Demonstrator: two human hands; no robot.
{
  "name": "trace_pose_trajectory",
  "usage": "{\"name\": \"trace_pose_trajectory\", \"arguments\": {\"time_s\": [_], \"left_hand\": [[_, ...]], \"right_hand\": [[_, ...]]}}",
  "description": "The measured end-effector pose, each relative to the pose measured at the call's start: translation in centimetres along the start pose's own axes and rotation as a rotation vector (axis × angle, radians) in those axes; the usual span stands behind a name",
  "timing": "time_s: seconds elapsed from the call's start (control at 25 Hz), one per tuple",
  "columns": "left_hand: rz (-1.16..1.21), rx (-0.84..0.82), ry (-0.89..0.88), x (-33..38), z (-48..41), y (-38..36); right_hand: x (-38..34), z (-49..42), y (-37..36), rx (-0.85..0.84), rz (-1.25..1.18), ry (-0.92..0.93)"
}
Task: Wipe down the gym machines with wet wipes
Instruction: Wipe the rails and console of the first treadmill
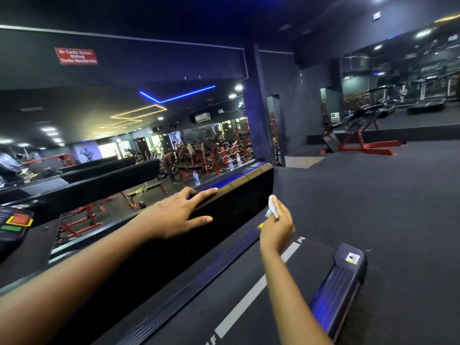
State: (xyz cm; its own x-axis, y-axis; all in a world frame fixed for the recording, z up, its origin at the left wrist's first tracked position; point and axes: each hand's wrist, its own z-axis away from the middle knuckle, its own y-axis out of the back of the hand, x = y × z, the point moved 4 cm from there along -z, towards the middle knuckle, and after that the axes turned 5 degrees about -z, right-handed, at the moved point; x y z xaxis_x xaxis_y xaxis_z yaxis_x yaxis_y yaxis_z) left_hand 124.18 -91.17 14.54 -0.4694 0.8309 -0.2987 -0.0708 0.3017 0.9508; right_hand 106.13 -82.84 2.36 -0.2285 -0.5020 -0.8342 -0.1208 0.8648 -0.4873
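Far left: treadmill console with a red pad framed in yellow and a green pad below it, partly cut by the frame edge. Upper left on the dark wall: red sign, white lettering, blurred. Below it a wide glass pane showed a gym floor with red-framed machines and a person bent over among them; could not tell whether window or mirror. Three water bottles stood near the base of the pane, behind the ledge. Left hand rested on the top edge of a low black partition, fingers straight and spread along the glossy top, thumb lying on the front face; nothing held. Just right of it, the wet wipe, white and crumpled, was pinched between the thumb and curled fingers of the right hand, held up in the air near the partition's front face and above the treadmill; contact with any surface not seen. Below both forearms: treadmill belt with a white stripe, ribbed side rail on its right with a yellow-and-white sticker on the end cap. Middle right on the dark floor: red-framed bench, well apart from the hands. Far right, raised platform with more treadmills, dim.
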Motion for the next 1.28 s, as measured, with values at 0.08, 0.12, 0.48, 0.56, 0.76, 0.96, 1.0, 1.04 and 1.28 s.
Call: {"name": "trace_pose_trajectory", "arguments": {"time_s": [0.08, 0.12, 0.48, 0.56, 0.76, 0.96, 1.0, 1.04, 1.28], "left_hand": [[0.001, -0.004, -0.002, -0.1, 0.0, 0.0], [0.003, -0.009, 0.000, -0.1, 0.0, 0.0], [0.023, -0.026, 0.007, -0.1, 0.0, 0.0], [0.019, -0.023, 0.003, -0.1, 0.0, -0.1], [0.045, -0.038, 0.019, -0.4, -0.3, -0.2], [0.038, -0.034, 0.022, -0.3, -0.4, -0.3], [0.035, -0.025, 0.024, -0.3, -0.4, -0.3], [0.036, -0.017, 0.025, -0.3, -0.4, -0.3], [0.043, -0.001, 0.040, 0.0, 0.4, 0.0]], "right_hand": [[0.2, -1.0, -0.9, 0.015, -0.022, -0.075], [0.6, -0.5, -1.2, 0.040, -0.050, -0.123], [0.7, 10.4, -2.4, 0.192, -0.206, -0.242], [-0.5, 10.8, -0.8, 0.122, -0.173, -0.114], [-1.5, 1.5, -0.9, 0.105, -0.010, -0.014], [-0.7, 3.6, -3.2, -0.032, 0.102, 0.058], [-0.9, 5.3, -3.2, -0.030, 0.099, 0.119], [-1.1, 7.0, -3.1, -0.045, 0.094, 0.172], [-3.1, 10.2, -1.0, -0.309, 0.110, 0.376]]}}
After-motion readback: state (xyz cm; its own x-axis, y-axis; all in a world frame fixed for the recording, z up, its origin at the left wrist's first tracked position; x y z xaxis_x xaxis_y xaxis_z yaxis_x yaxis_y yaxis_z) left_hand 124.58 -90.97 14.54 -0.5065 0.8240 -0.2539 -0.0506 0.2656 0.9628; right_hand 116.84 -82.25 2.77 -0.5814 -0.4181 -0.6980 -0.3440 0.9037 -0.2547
